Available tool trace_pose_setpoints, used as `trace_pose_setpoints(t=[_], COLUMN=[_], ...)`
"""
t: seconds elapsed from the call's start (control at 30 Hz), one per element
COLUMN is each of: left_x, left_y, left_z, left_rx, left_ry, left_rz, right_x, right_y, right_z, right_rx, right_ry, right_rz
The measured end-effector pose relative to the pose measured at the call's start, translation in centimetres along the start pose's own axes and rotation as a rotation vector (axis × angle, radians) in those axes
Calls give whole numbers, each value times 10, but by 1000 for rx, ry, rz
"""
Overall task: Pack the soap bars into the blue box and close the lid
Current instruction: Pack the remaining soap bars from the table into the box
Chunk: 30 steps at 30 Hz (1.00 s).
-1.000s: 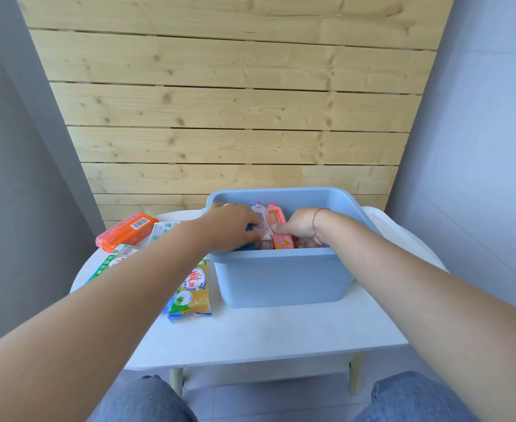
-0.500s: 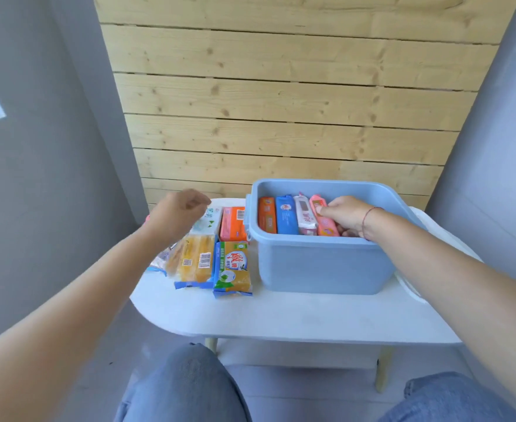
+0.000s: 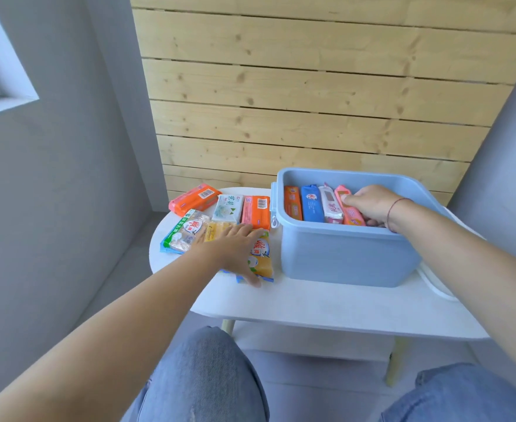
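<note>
- The box (image 3: 342, 254) stands open on the desk (image 3: 326, 306). Four bars stand on edge in its left half, long axes running away from the person: orange (image 3: 292, 203), blue (image 3: 310, 204), white (image 3: 330, 205), pink (image 3: 348, 210).
- The right hand (image 3: 369, 204) reaches inside the box. Its grip rests on the pink bar, fingers curled; I cannot tell whether they clasp it.
- The left hand (image 3: 233, 246) lies flat, fingers spread and holding nothing, over a yellow bar (image 3: 261, 258) just left of the box. That bar's long axis points away from the person.
- Beyond the left fingertips lie an orange bar (image 3: 256, 211) touching the box's latch side, a white-green bar (image 3: 228, 208) and a tilted orange bar (image 3: 194, 198).
- Left of that grip sits a green-edged bar (image 3: 183, 234), and another yellow bar (image 3: 217, 231) is partly under the hand.
- A white rim (image 3: 433, 284) shows past the right forearm, behind the box.
</note>
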<state>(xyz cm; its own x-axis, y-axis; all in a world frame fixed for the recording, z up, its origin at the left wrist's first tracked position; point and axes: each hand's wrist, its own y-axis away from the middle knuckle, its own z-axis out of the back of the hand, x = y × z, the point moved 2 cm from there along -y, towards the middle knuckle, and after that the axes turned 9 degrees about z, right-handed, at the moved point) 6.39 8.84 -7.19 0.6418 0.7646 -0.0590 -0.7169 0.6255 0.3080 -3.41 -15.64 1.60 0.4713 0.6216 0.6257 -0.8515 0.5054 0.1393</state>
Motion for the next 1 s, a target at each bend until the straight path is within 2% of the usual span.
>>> trace_pose_setpoints(t=[0.1, 0.2, 0.33, 0.43, 0.5, 0.57, 0.67, 0.73, 0.8, 0.87, 0.93, 1.0], left_x=[-9, -19, -18, -8, 2, 12, 13, 3, -17, -46, -84, -125], left_y=[-9, -6, 14, 40, 60, 80, 104, 109, 100, 77, 51, 27], left_z=[7, 9, 15, 26, 34, 49, 82, 105, 123, 136, 144, 144], left_rx=[56, 2, -156, -190, -161, -59, 136, 177, 131, 19, -75, -89], left_ry=[-54, -54, 113, 219, 283, 423, 697, 850, 1007, 1101, 1071, 1004], left_rz=[13, 16, 8, 35, 5, -64, -234, -365, -421, -389, -348, -328], right_x=[2, 1, -4, -7, -9, -11, -12, -11, -11, -10, -11, -11], right_y=[6, 9, 12, 12, 12, 12, 11, 11, 13, 14, 15, 14], right_z=[4, 10, 20, 25, 27, 28, 28, 30, 32, 35, 39, 43], right_rx=[52, 87, 103, 128, 149, 174, 201, 206, 226, 265, 340, 418], right_ry=[-1, -157, -265, -326, -353, -388, -429, -450, -474, -530, -597, -688], right_rz=[-16, -9, 7, -4, -6, -3, 18, 39, 43, 24, -13, -51])
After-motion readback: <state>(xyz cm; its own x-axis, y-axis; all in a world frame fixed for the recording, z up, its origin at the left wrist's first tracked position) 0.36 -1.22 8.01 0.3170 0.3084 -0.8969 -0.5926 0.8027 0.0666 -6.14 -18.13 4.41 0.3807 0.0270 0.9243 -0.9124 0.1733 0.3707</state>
